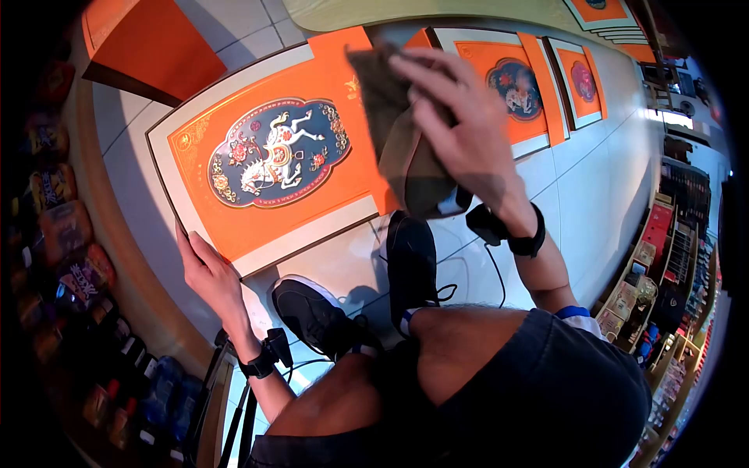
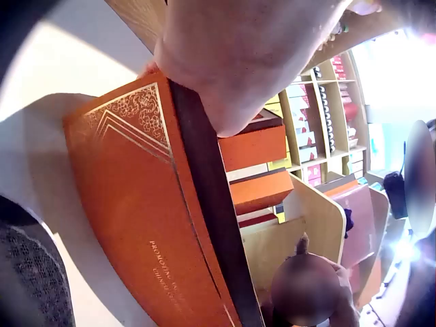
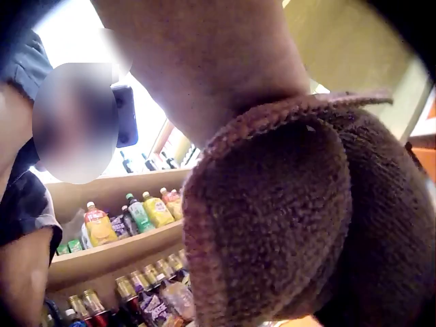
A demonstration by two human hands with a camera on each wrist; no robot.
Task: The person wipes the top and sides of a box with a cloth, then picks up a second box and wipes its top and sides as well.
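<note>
Head view: my left hand (image 1: pixel 211 277) grips the near-left corner of the big orange box (image 1: pixel 285 226), thumb and finger close together across the edge, hardly open. Box lies picture side up over the tiled floor (image 1: pixel 546 187), between my shoes and the upright box (image 1: pixel 152 54) at far left. My right hand (image 1: pixel 472 129) pinches a brown cloth (image 1: pixel 382 93) at the box's right end, index finger fairly straight, cloth bunched under the palm. Reads as a wipe-down, mid-job: big box in hand, the middle box (image 1: pixel 513 90) and small box (image 1: pixel 583 82) to the right probably left to do. Can't confirm any is finished. Count: 3 picture boxes in the row, 1 upright box, 1 cloth, 2 shoes (image 1: pixel 308 312). Stack (image 1: pixel 624 35) at far right: too cut off to count.

Left wrist view: orange side and dark edge of the box right by my hand; most fingertips hidden, so exact finger spread not readable.

Right wrist view: cloth folded over, covers my fingers. Bottles on the shelf (image 3: pixel 122 245) behind, some hidden, no reliable count.
</note>
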